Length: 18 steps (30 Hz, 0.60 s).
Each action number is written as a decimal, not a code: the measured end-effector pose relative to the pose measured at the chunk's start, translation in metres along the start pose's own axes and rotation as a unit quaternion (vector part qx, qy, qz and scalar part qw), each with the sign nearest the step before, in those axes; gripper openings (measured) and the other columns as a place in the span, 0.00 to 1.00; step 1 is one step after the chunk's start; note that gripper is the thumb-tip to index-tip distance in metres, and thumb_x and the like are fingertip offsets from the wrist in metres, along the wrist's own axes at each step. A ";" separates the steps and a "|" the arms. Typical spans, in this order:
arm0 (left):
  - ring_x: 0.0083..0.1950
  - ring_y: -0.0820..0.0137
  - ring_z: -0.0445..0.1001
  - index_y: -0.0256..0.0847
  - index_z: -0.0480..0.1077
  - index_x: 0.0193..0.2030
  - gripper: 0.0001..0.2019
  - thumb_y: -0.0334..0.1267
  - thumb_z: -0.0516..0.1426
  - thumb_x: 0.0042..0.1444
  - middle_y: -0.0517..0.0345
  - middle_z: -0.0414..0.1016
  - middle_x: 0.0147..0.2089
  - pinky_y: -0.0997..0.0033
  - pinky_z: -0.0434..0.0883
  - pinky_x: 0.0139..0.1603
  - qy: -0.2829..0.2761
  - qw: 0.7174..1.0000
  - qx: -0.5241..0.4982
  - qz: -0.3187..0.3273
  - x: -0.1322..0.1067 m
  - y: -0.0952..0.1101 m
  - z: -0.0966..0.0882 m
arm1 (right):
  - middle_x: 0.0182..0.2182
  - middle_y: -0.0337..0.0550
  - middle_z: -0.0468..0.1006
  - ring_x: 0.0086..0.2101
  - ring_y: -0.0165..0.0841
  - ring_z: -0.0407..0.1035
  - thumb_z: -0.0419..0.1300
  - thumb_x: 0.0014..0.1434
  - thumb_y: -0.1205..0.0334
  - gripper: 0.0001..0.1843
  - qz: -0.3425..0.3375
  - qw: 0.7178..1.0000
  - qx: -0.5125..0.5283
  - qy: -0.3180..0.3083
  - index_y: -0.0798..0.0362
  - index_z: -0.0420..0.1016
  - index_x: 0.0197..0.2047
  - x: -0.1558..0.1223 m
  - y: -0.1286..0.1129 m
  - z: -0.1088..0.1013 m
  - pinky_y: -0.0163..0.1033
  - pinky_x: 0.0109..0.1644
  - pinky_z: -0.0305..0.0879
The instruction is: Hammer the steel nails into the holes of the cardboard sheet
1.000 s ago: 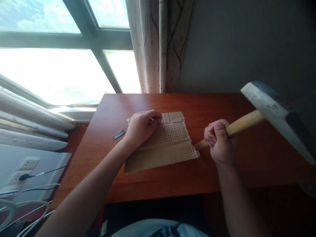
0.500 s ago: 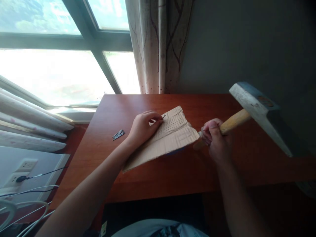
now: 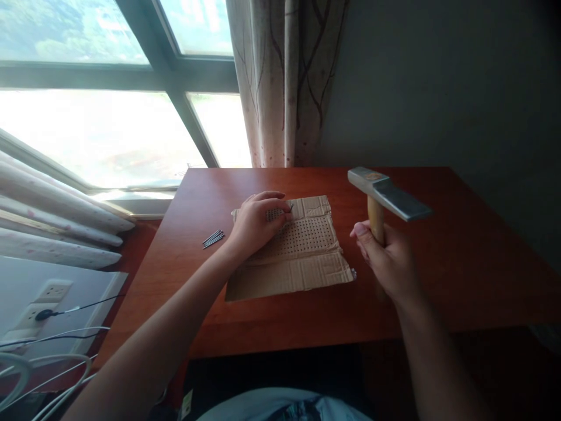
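A piece of brown cardboard (image 3: 289, 276) with rows of small holes lies on the table. My left hand (image 3: 258, 225) rests over its upper left part, thumb and forefinger pinched around a nail (image 3: 291, 207) whose dark tip end shows just past the fingers. To the right of the cardboard, my right hand (image 3: 385, 251) is wrapped around the wooden handle of a hammer (image 3: 390, 193). The hammer stands nearly upright, its grey metal head above the fist. Several loose nails (image 3: 213, 238) lie together on the table, left of my left forearm.
The reddish-brown table (image 3: 307, 327) reaches to the wall at the back right. Beyond its left side are a window (image 3: 105, 140) and a curtain (image 3: 52, 216). A wall socket (image 3: 52, 290) with cables (image 3: 52, 351) sits at the lower left.
My right hand has swung the hammer leftward and more upright, its head now nearer the cardboard. The cardboard, tilted up before, now lies flatter. My left hand keeps its pinch on the nail.
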<state>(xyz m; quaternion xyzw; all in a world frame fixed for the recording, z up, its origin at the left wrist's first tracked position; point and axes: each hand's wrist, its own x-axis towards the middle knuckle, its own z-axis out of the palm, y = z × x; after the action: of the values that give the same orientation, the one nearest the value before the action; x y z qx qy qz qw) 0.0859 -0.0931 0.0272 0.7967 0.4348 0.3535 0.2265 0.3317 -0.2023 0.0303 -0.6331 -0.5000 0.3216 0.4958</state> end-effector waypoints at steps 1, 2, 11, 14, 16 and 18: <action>0.57 0.60 0.76 0.45 0.79 0.39 0.04 0.35 0.63 0.57 0.54 0.78 0.56 0.53 0.71 0.60 -0.007 1.000 0.000 -0.004 0.000 0.001 -0.001 | 0.20 0.34 0.64 0.21 0.27 0.58 0.61 0.62 0.41 0.20 0.004 1.000 -0.024 -0.008 0.51 0.76 0.34 -0.001 0.003 -0.002 0.35 0.24 0.53; 0.56 0.60 0.76 0.45 0.79 0.39 0.04 0.35 0.63 0.58 0.54 0.78 0.56 0.53 0.71 0.60 -0.014 1.000 0.001 -0.006 0.001 0.002 -0.001 | 0.21 0.35 0.66 0.22 0.28 0.60 0.60 0.63 0.41 0.21 0.007 0.999 -0.046 -0.014 0.51 0.76 0.35 -0.002 0.006 -0.003 0.35 0.25 0.55; 0.53 0.61 0.78 0.45 0.79 0.38 0.04 0.34 0.62 0.57 0.55 0.80 0.52 0.55 0.71 0.58 -0.029 1.000 0.009 0.003 0.004 0.005 -0.003 | 0.25 0.42 0.77 0.24 0.33 0.68 0.61 0.61 0.40 0.26 0.081 0.994 -0.013 -0.078 0.54 0.80 0.49 -0.020 0.005 0.001 0.36 0.24 0.58; 0.52 0.61 0.78 0.44 0.79 0.38 0.04 0.34 0.62 0.56 0.54 0.80 0.51 0.57 0.72 0.56 -0.026 1.000 -0.003 0.007 0.004 0.003 -0.004 | 0.22 0.39 0.74 0.23 0.32 0.66 0.62 0.60 0.40 0.28 0.112 0.989 0.011 -0.100 0.55 0.80 0.51 -0.025 0.006 0.004 0.35 0.23 0.57; 0.52 0.61 0.78 0.44 0.79 0.38 0.04 0.34 0.62 0.56 0.53 0.80 0.51 0.58 0.73 0.55 -0.028 1.000 -0.009 0.010 0.004 0.003 -0.004 | 0.24 0.39 0.75 0.24 0.32 0.67 0.61 0.61 0.40 0.28 0.125 0.985 0.005 -0.120 0.55 0.80 0.51 -0.026 0.007 0.004 0.36 0.25 0.59; 0.52 0.61 0.78 0.44 0.79 0.37 0.04 0.34 0.62 0.56 0.53 0.80 0.51 0.58 0.73 0.55 -0.031 0.999 -0.008 0.012 0.005 0.003 -0.004 | 0.29 0.42 0.79 0.30 0.35 0.72 0.62 0.61 0.41 0.26 0.127 0.984 -0.004 -0.128 0.54 0.80 0.50 -0.027 0.009 0.005 0.38 0.31 0.65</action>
<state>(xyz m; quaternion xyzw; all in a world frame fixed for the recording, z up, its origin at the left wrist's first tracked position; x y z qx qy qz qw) 0.0861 -0.0905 0.0341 0.8108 0.4150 0.3345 0.2419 0.3219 -0.2264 0.0177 -0.6473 -0.4759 0.4585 0.3799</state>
